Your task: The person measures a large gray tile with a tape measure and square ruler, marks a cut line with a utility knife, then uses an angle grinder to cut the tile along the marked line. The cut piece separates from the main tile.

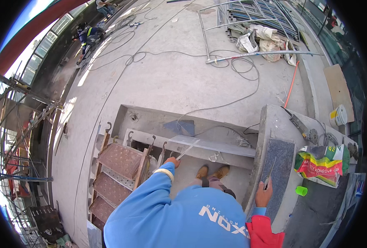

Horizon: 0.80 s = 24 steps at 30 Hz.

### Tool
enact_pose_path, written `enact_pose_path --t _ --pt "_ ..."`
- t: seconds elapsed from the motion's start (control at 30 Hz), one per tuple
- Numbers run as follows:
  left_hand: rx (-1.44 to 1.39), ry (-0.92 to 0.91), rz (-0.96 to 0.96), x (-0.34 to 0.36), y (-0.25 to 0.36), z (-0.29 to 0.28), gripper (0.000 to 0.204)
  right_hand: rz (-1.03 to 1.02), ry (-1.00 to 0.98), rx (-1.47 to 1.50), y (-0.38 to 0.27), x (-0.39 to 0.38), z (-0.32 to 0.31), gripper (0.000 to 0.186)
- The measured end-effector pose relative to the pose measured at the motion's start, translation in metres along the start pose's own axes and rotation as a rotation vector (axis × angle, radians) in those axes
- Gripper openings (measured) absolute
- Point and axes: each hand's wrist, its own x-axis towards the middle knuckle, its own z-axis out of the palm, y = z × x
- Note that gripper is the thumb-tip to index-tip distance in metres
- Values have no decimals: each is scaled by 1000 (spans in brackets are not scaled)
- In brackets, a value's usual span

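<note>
My left hand [173, 162] grips a long, thin, light-coloured strip [188, 149] that reaches forward over a trough in the concrete. My right hand [263, 194] holds a thin pointed tool [269, 177] above a dark speckled slab [279, 153] on a concrete ledge. Right of that hand are a green cup [301, 191] and a colourful plastic sack [320, 165]. A long pale sheet [220, 146] spans the trough above my boots [220, 171].
Hooked metal steps [119, 159] lean beside my left arm; scaffolding [22, 132] rises farther left. Cables, metal frames with sacks [258, 41], an angle grinder [303, 130] and a bucket [338, 115] lie ahead and right. One worker [88, 39] crouches and another [103, 8] works at the far left.
</note>
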Motion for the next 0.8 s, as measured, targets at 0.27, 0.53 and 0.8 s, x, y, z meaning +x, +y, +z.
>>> enact_pose_path --t 0.27,0.53,0.8 --pt "-102 101 -165 -124 -68 44 72 -64 -42 39 80 103 -25 55" --pt "-513 477 -161 -107 0 -32 70 -307 -177 84 -9 206 -18 54" --pt "-532 287 -118 -46 129 -74 68 -344 -391 128 -84 326 55 51"
